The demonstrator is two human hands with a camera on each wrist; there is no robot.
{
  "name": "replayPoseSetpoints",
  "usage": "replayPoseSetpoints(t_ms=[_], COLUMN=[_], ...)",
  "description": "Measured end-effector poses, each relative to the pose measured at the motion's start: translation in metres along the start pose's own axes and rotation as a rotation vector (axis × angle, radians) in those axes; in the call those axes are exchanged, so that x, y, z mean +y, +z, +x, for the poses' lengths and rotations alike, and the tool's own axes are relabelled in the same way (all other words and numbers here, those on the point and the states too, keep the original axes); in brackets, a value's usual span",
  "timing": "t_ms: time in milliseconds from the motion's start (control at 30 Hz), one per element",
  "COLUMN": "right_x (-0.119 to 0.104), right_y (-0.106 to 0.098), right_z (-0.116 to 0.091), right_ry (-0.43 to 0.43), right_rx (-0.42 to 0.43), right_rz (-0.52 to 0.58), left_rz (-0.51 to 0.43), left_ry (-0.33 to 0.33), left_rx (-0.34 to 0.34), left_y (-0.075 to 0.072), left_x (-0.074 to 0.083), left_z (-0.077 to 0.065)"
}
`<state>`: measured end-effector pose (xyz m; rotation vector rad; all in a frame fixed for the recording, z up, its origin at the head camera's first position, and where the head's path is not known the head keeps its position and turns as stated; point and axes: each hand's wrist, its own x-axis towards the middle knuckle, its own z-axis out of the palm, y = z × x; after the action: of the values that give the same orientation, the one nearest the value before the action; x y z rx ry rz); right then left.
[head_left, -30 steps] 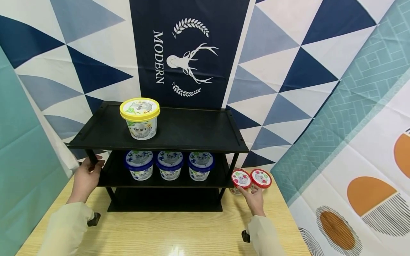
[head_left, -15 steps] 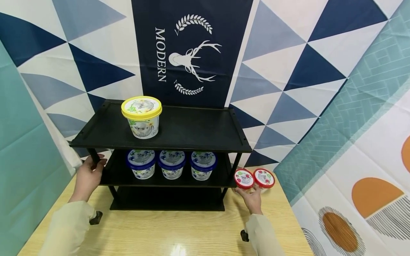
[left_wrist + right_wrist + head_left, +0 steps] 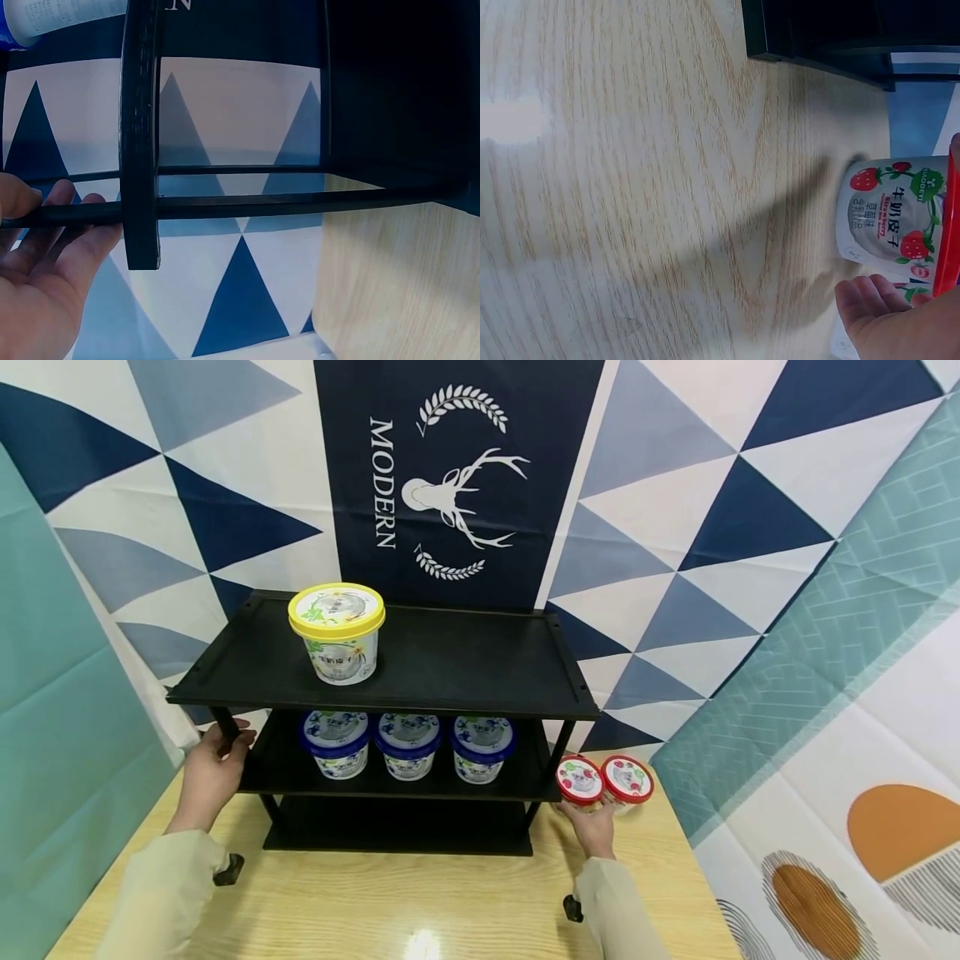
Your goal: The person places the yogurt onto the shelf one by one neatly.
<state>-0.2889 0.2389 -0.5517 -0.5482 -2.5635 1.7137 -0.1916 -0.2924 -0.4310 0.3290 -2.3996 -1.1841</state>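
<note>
We face a patterned wall covering of white, navy and grey-blue triangles, broken by a navy panel printed with a sideways white deer head. Plain teal cloth hangs left; right, we see a teal brick-patterned strip beside white fabric with orange shapes. Below, our pale wood-grain tabletop reflects bright light.

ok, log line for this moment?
left hand: grips rack post | right hand: at left red-lidded tub, grip unclear | blue-lidded tubs: middle shelf
</note>
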Motion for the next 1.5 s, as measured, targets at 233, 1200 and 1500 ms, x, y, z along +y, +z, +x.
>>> replayPoseSetpoints(t_ms=[233,1200,1500], right_x=[0.000,0.006,0.009], right_y=[0.002,0.008,0.011], right_z=[0.006,0.013,0.020], right_ry=[0.026,-0.051,-0.042], right_rx=[-0.010,0.066,0.065], right_rz=[0.008,0.021,0.006], left_rz=[-0.005,-0.005,0.008], left_ry=[0.019,0.018,0.003], left_rx=[0.024,0.012,0.010], left_y=[-0.001,0.005,0.004], left_x=[0.001,0.003,0.002], left_z=[0.001,-0.003,-0.002])
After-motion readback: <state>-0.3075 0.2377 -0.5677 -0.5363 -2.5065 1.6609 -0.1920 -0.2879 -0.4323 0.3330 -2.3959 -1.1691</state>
